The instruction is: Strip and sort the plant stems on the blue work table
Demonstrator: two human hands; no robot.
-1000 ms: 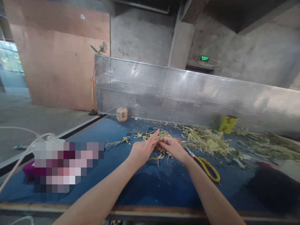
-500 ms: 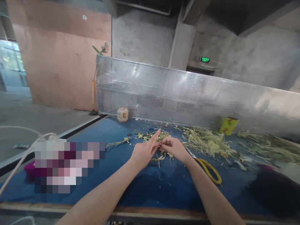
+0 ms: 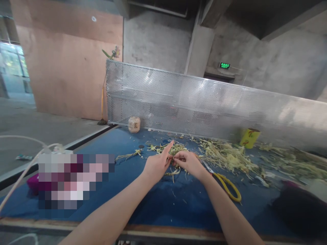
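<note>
My left hand (image 3: 156,166) and my right hand (image 3: 188,161) meet fingertip to fingertip above the middle of the blue-topped table (image 3: 176,207). The left one pinches with its thumb and bent fingers, while its index finger points up and away. Thumb and fingertips of the right are also closed in a pinch. Whatever lies between the fingertips is too small and too covered to make out. Dried yellow-green plant bits (image 3: 180,147) lie behind and under the hands. Beside my right wrist are scissors (image 3: 227,187) with yellow handles, their blades partly behind the wrist.
A heap of dried plant strips (image 3: 224,154) spreads to the right, near a yellow roll (image 3: 250,137). A thin dried stalk (image 3: 129,154) lies left of the hands. Behind stand a pale wrapped lump (image 3: 134,125) and a perforated metal panel (image 3: 173,98). A dark object (image 3: 301,207) sits front right.
My right fingertips have shifted slightly left and down, close against the left ones. The left hand keeps its pose, index finger raised. The table's things lie as before.
</note>
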